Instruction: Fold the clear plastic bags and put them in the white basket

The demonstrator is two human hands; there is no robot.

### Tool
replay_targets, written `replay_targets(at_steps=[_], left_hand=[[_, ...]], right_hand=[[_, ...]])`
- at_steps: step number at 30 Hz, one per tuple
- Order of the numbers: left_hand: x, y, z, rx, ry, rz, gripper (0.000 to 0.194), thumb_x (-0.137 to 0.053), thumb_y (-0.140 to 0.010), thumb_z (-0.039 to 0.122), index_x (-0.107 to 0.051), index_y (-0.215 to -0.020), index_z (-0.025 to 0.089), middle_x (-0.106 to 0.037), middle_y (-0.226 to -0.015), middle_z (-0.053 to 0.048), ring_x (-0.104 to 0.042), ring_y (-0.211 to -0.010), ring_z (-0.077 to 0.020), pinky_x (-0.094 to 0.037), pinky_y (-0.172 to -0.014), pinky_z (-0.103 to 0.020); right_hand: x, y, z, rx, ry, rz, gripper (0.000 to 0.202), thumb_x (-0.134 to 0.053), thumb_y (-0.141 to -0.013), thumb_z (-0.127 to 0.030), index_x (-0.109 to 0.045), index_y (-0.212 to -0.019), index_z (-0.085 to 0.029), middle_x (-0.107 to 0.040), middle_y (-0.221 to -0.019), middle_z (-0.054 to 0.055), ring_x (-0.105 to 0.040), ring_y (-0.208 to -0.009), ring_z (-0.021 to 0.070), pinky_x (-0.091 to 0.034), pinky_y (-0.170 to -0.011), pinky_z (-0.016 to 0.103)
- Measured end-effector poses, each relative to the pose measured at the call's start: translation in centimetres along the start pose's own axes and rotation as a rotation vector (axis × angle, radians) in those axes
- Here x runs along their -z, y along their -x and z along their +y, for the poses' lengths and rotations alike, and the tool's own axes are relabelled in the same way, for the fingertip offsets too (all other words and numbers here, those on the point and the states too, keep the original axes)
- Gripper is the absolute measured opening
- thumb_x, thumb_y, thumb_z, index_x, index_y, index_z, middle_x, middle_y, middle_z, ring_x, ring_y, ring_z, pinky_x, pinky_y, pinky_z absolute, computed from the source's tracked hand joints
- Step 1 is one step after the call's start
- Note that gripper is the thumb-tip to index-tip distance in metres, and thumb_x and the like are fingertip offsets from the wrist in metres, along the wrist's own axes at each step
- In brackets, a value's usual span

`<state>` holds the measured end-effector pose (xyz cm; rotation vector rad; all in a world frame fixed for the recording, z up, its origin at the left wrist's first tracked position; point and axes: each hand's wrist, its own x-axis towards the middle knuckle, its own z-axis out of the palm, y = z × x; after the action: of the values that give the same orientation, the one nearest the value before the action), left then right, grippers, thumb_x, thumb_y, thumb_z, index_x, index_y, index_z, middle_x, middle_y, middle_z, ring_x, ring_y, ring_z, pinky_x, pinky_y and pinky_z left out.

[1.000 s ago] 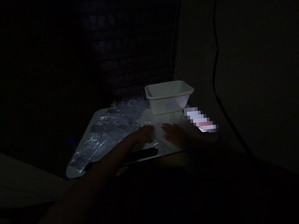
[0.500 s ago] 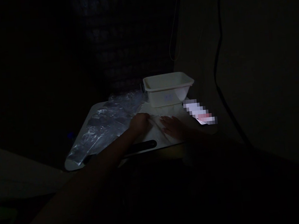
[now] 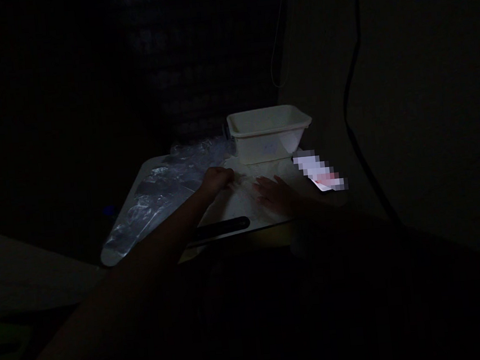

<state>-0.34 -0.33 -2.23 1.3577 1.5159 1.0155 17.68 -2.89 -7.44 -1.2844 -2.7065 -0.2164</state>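
In the dim head view, my left hand (image 3: 218,180) is closed with its fingertips pinched on the edge of a clear plastic bag (image 3: 244,186) above the white tabletop (image 3: 225,207). My right hand (image 3: 276,195) lies flat with fingers spread, pressing on the same thin plastic just to the right. The bag's outline is hard to make out against the white surface. Left of my left hand, a loose spread of clear plastic bags (image 3: 162,187) covers much of the table.
A white rectangular tub (image 3: 268,148) stands at the table's back edge. Right of it lies a lit phone (image 3: 319,171), its screen blurred out. A dark slot (image 3: 223,227) runs along the front edge. A dark cable (image 3: 347,102) hangs along the right wall.
My left hand has shifted slightly left, still pinching the plastic, and the plastic's slanting edge between my hands shows less clearly. My right hand stays flat. The whole view has moved slightly.
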Motion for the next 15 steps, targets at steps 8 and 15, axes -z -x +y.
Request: replay_targets(at_steps=[8, 15], left_hand=[[0.03, -0.12, -0.72, -0.029, 0.09, 0.026, 0.016, -0.05, -0.046, -0.002, -0.05, -0.053, 0.012, -0.046, -0.045, 0.005, -0.044, -0.042, -0.0047, -0.037, -0.045, -0.017], [0.44, -0.58, -0.96, -0.031, 0.042, 0.166, 0.014, -0.05, -0.048, 0.003, -0.053, -0.057, 0.012, -0.047, -0.046, 0.005, -0.045, -0.044, -0.0062, -0.039, -0.049, -0.019]], right_hand=[[-0.66, 0.03, 0.17, 0.013, 0.021, -0.04, 0.048, -0.022, -0.08, -0.039, -0.029, -0.12, -0.013, -0.027, -0.128, 0.011, -0.023, -0.116, 0.0213, -0.022, -0.089, 0.042], [-0.54, -0.12, 0.06, 0.013, 0.024, -0.039, 0.048, -0.022, -0.08, -0.04, -0.03, -0.119, -0.013, -0.028, -0.128, 0.013, -0.024, -0.116, 0.0225, -0.023, -0.088, 0.043]])
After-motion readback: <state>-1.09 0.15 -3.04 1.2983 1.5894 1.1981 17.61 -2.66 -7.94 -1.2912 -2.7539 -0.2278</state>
